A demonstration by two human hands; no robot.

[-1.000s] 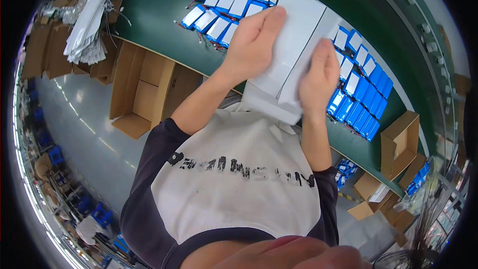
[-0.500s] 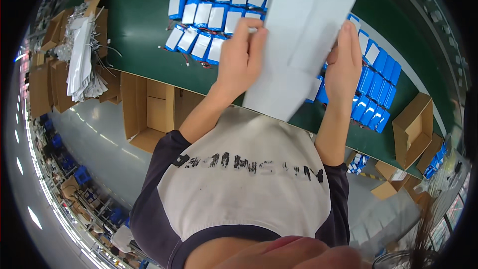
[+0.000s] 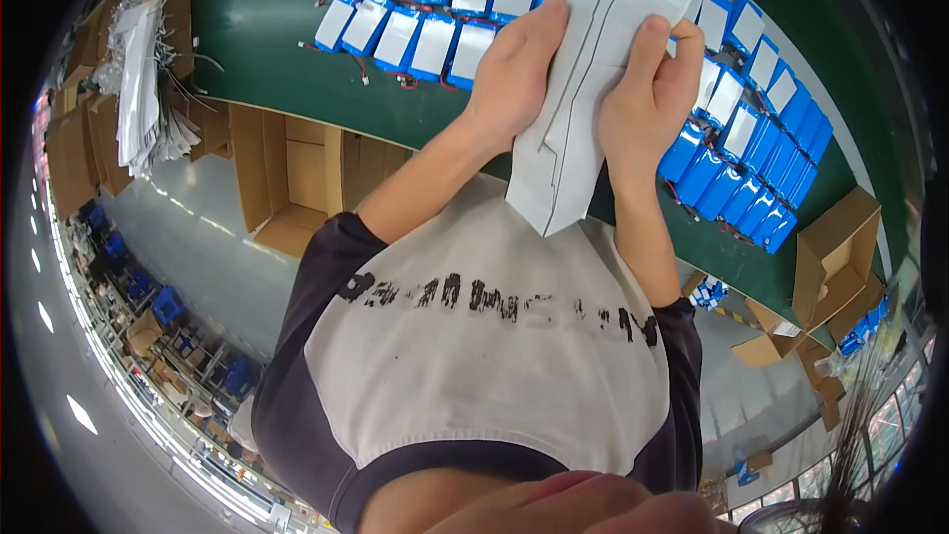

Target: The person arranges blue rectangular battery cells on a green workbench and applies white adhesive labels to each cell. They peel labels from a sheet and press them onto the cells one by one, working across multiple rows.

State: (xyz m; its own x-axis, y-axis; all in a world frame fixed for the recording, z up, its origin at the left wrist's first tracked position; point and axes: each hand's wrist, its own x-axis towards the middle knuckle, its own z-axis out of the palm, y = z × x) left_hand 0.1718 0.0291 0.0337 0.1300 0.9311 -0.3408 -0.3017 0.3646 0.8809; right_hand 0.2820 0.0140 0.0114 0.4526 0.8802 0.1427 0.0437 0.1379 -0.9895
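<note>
Between my two hands is a long white paper sheet, held over the near edge of the green table. Dark, jagged lines run along its length, like folds or overlapping edges; I cannot tell which. My left hand is closed on its left side. My right hand grips the other side, fingers curled and thumb along the paper. Behind and to the left lie rows of blue battery packs with white labels and thin wires. More blue battery packs stand in rows to the right, some with white tops and others plain blue.
The green table curves across the view. An open cardboard box stands at its right end, another cardboard box below its left front edge. Farther left, a bundle of white strips hangs over cardboard.
The white sheet was broad and flat towards me; now it is narrower, with jagged lines showing. My hands have come closer together, and the view has shifted.
</note>
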